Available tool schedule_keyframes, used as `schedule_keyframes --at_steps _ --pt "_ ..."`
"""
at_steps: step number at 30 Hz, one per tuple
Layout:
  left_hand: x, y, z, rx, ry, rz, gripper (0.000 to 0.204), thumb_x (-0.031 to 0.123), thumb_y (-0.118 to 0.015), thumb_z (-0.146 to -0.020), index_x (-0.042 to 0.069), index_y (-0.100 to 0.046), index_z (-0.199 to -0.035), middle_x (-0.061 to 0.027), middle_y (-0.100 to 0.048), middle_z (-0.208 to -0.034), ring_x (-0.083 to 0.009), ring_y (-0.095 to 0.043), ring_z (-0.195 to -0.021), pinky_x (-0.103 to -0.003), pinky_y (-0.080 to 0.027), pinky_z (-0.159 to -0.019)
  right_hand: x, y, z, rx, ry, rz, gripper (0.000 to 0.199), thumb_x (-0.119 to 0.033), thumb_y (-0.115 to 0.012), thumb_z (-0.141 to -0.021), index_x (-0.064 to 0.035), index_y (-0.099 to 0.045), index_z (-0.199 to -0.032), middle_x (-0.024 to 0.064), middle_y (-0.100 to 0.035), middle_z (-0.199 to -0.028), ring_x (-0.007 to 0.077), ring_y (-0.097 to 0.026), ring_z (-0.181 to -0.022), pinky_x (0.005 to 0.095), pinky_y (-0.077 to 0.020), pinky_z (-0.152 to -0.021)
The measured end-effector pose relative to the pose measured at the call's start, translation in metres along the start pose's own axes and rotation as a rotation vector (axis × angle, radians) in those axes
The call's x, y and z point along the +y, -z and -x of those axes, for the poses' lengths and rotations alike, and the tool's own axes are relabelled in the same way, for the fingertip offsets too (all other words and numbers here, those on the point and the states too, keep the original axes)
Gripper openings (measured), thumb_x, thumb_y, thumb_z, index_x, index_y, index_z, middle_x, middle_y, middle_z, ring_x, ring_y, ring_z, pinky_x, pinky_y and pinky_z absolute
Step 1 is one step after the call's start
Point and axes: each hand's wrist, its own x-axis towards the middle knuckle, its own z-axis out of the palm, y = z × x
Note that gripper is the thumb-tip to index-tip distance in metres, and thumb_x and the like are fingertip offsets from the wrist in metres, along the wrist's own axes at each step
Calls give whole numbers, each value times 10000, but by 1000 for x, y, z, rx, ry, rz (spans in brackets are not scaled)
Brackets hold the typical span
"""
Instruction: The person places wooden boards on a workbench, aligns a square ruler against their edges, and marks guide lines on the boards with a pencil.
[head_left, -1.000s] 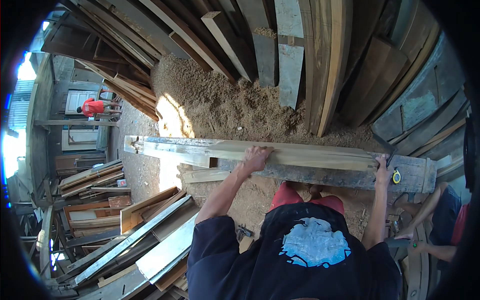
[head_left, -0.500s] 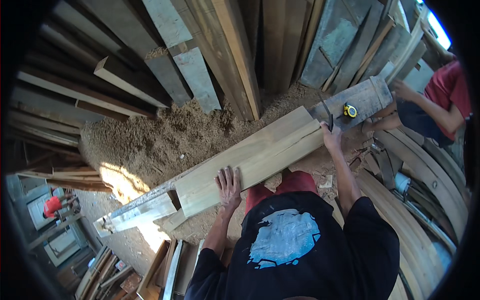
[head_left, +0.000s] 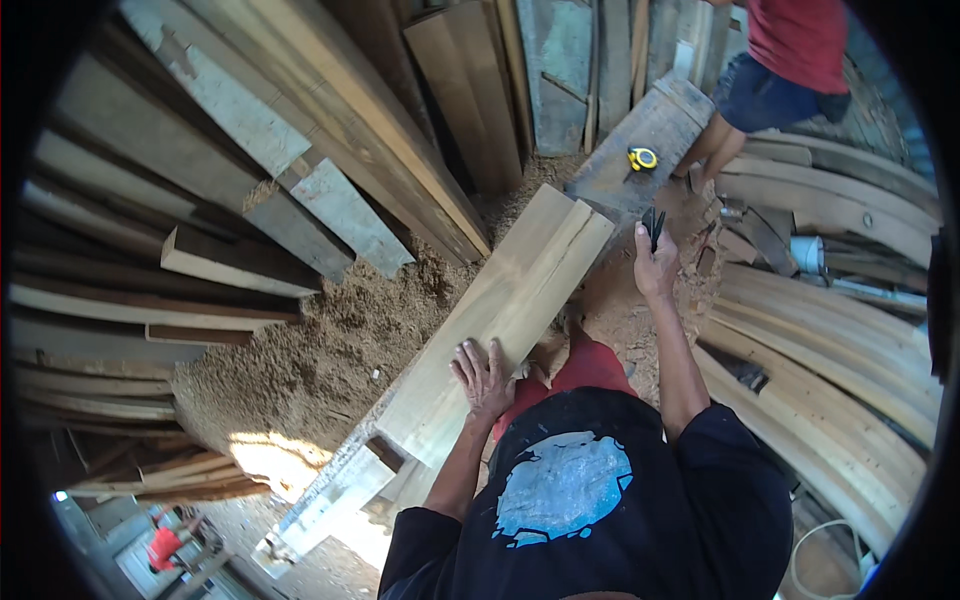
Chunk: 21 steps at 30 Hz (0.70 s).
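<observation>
A wide pale wooden board [head_left: 500, 290] lies slantwise across a bench in front of me. On its near half rests my left hand [head_left: 485, 380], flat with the fingers spread. My right hand [head_left: 655, 265] is just off the board's far right end, closed round a slim black tool [head_left: 653, 228]. The tool points away from me, and I cannot make out its exact kind. A yellow and black tape measure [head_left: 641, 159] sits on the grey bench top [head_left: 625, 135] past the board's far end.
Timber planks [head_left: 390, 110] lean along the far left, above a heap of wood shavings [head_left: 300, 350]. Curved boards [head_left: 810, 390] are stacked at the right, near a white cup-like container [head_left: 807, 254]. A person in red [head_left: 795, 50] stands by the bench's far end; another [head_left: 170, 545] is at lower left.
The view has turned, so the board now slopes more steeply. My right hand with the black tool has come away from the board's end. The person in red stands more upright.
</observation>
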Motion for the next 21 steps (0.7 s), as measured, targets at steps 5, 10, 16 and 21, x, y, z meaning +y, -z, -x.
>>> schedule_keyframes --at_steps 5,10,16,21 --pt "30 3 -51 -64 -258 -49 1035 441 -764 -843 188 -255 -1708 -405 -96 -1703 -616 -49 -1582 -767 -54 -1236 12 17 45 149 -263 -229 264 -313 -659 -1072 -49 -664 -1052 17 -635 -806 134 -600 -680 343 -497 -632" --pt "68 -6 -113 -58 -250 -147 1062 520 -755 -845 193 -243 -1716 -432 -91 -1692 -632 -33 -1574 -760 -32 -1238 31 15 86 206 -589 -496 178 -253 -598 -1104 -87 -580 -1043 -35 -561 -741 80 -533 -591 294 -449 -525" --pt "94 -19 -143 -72 -214 -286 1086 597 -714 -883 265 -131 -1738 -435 -18 -1698 -631 26 -1577 -786 -14 -1216 76 0 122 224 -747 -644 193 -248 -545 -1126 -93 -580 -1017 -34 -565 -763 61 -528 -662 264 -435 -587" --pt "82 -25 -143 41 -288 -238 1049 593 -736 -870 271 -219 -1725 -409 -52 -1707 -628 -3 -1579 -776 -36 -1220 96 -20 134 27 -744 -688 183 -282 -559 -1125 -123 -606 -1048 -64 -550 -814 41 -518 -690 245 -442 -609"
